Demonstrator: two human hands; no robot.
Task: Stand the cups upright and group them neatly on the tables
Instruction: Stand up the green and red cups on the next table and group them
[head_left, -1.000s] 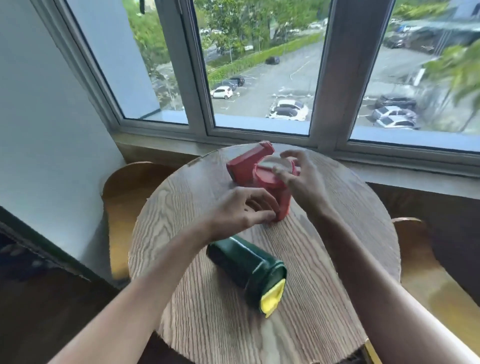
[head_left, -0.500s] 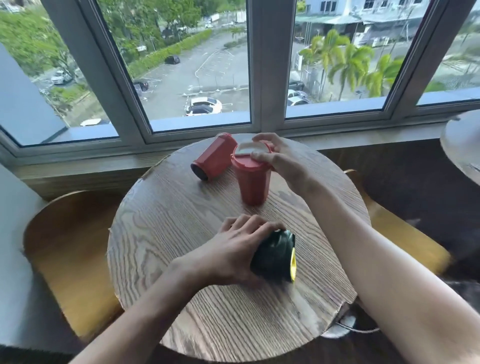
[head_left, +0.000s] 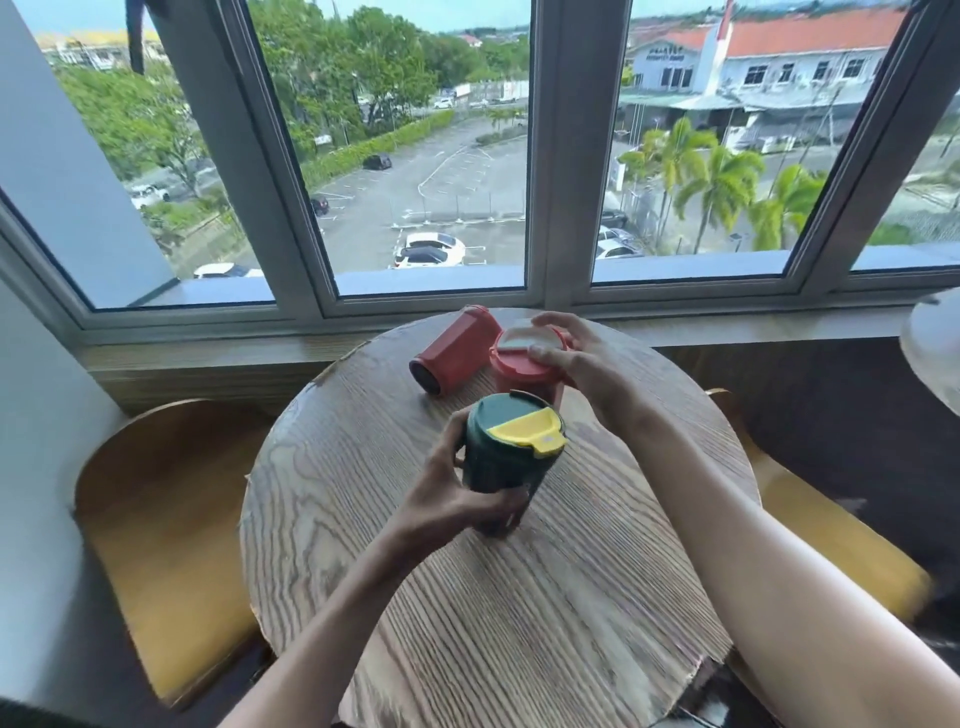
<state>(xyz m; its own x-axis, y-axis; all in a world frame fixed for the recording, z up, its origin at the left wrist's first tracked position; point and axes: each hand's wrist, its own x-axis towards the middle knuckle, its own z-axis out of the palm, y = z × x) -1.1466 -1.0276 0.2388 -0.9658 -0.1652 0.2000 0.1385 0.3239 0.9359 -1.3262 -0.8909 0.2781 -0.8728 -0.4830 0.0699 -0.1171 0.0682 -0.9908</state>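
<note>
Green cup (head_left: 506, 457), yellow-flapped lid up, mid-frame, upright or nearly so. Left hand (head_left: 457, 499) wrapped around its lower body, grip closed on it. The base blurs against the wood; I cannot tell whether it touches the counter (head_left: 519, 623) or hangs just above.

Just beyond it, upper centre: red cup (head_left: 524, 364) standing, pale lid up. Right hand (head_left: 582, 358) over its rim, fingers curled loosely on the lid edge, grip half-closed on it, apparently steadying.

Second red cup (head_left: 452, 351) on its side, left of the standing one, touching or nearly touching it, dark end toward the left of the frame. Not yet stood up.

Risks, as judged:
- Green cup set down tilted or released early could tip; the hold is low on the body and the lid end looks heavier.
- Brought in too tight, it could knock the standing red cup, which in turn would push the lying one.
- The lying cup is round and near the far edge of the counter; a nudge could roll it toward the window side.
- Yellow flap may not be latched; any contents could spill.

Hard to make out:
- Green cup's base and left fingertips, blurred.
- Lower body of the standing red cup, hidden behind the green one.
- A second counter (head_left: 935, 358), cut off at right edge; nothing of its top shows.
</note>
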